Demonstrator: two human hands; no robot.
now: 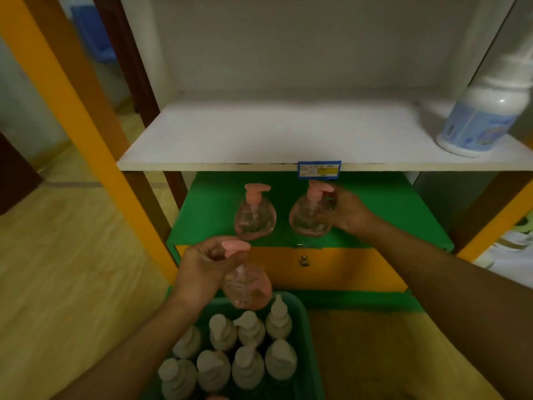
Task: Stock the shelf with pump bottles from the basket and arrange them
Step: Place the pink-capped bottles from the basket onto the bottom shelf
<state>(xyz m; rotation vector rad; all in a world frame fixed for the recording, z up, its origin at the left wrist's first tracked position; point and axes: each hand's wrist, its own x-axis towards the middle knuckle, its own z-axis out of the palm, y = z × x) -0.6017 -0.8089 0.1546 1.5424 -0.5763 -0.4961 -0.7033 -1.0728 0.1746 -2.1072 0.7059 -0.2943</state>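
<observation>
Both hands grip pink bottles — left [202, 267] above basket [300, 313], right [346, 212] on green shelf [213, 209].

Green shelf [389, 209], two pink pump bottles [255, 215], white shelf [259, 140], white bottle [481, 119]

Clear pink pump bottles [255, 215], green shelf [403, 215], white upper shelf [230, 140], green basket [300, 313] (grey-white bottles [248, 368] inside), yellow drawer front [346, 269].

Two bottles [255, 213] on lower shelf [389, 209] near front edge; basket [302, 313] of bottles before it; jug [481, 116] on upper shelf's [259, 140] right end.
</observation>
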